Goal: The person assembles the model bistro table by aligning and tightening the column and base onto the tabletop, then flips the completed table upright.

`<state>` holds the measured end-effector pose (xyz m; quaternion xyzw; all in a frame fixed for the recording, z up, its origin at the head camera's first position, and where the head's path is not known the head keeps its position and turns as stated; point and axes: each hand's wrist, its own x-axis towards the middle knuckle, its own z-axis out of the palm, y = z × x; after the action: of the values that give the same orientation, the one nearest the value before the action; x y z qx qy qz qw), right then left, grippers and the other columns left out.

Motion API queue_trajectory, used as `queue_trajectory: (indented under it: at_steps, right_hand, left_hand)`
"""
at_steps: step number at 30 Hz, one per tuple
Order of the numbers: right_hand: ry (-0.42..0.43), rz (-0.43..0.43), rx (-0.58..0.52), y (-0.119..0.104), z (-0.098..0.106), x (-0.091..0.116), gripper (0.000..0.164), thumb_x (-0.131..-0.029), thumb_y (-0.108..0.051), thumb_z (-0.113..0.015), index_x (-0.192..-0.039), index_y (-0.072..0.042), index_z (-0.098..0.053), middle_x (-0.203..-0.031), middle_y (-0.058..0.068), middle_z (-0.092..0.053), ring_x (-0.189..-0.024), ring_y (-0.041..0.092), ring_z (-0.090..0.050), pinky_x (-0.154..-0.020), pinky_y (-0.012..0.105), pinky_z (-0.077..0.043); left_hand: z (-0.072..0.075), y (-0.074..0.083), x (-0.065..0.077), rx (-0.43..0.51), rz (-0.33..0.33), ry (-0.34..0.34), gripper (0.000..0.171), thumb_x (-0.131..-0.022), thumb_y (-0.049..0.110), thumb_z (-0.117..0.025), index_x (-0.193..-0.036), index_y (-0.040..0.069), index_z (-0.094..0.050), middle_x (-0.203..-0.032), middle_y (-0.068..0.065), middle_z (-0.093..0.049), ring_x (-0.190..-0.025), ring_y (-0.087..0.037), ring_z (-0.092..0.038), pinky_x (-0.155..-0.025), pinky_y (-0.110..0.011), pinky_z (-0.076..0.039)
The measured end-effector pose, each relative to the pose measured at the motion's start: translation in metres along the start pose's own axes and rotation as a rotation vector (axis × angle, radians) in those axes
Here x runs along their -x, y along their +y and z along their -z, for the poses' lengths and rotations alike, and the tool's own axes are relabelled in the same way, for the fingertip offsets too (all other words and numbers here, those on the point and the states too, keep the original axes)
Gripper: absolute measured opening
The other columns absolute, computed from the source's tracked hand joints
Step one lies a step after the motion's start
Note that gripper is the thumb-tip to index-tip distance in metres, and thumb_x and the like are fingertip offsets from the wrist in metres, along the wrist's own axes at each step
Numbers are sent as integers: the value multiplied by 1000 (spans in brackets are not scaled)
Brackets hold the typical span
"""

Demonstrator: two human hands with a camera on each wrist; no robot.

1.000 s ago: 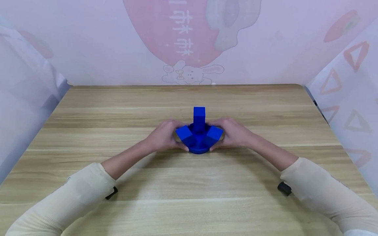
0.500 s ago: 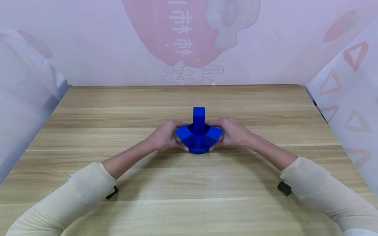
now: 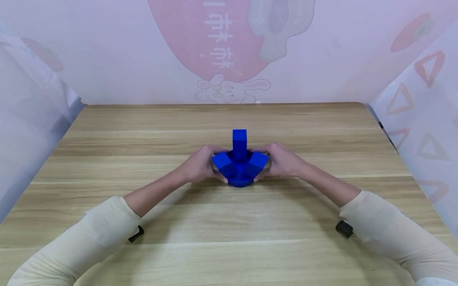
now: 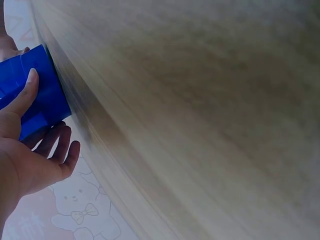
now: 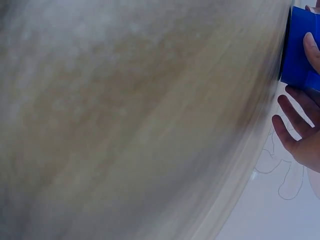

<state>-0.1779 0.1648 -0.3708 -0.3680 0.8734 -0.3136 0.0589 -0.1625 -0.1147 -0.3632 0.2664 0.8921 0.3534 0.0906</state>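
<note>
A blue three-pronged piece (image 3: pixel 240 182) stands upright on the wooden table, its round base down. Three square-ended arms flare up from the base, one at the back and two towards the front. On its left side my left hand (image 3: pixel 200 163) grips the base between thumb and fingers. From the other side my right hand (image 3: pixel 282 161) holds it in the same way. In the left wrist view the left thumb (image 4: pixel 27 95) lies along the blue wall, with the other fingers loosely bent beneath. The right thumb (image 5: pixel 312 52) presses on the blue wall in the right wrist view.
The light wooden table (image 3: pixel 229 222) stretches out on all sides of the piece. A pale printed backdrop (image 3: pixel 125 51) rises behind its far edge, and white sheets (image 3: pixel 429 139) hang at both sides.
Both hands keep their hold in the same place. The back arm of the blue piece has shifted very slightly left.
</note>
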Motion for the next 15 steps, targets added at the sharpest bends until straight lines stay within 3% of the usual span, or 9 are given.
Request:
queue_trajectory:
  at_steps: [4, 10, 15]
  right_hand:
    - [2, -1, -32, -1, 2, 1, 82, -67, -22, -100, -135, 7, -65, -129, 22, -69, -116, 35, -69, -96, 49, -56]
    - [7, 3, -123, -2, 5, 3, 77, -69, -16, -99, -135, 5, -65, -125, 17, -72, -113, 30, -70, -96, 48, -56]
    - [20, 1, -193, -4, 9, 5, 73, -71, -12, -98, -134, 5, -65, -126, 17, -72, -115, 31, -70, -99, 50, -55]
  left_hand:
    - [0, 1, 1, 38, 1, 2, 72, -65, 13, -101, -129, -1, -70, -123, -14, -73, -118, -30, -67, -104, -47, -52]
    - [4, 5, 3, 103, -20, 32, 65, -66, 10, -100, -125, 2, -72, -119, -11, -74, -108, -27, -66, -93, -47, -55]
    - [7, 10, 5, 176, 21, 55, 69, -68, 7, -98, -131, 2, -70, -126, -13, -71, -113, -29, -62, -93, -48, -54]
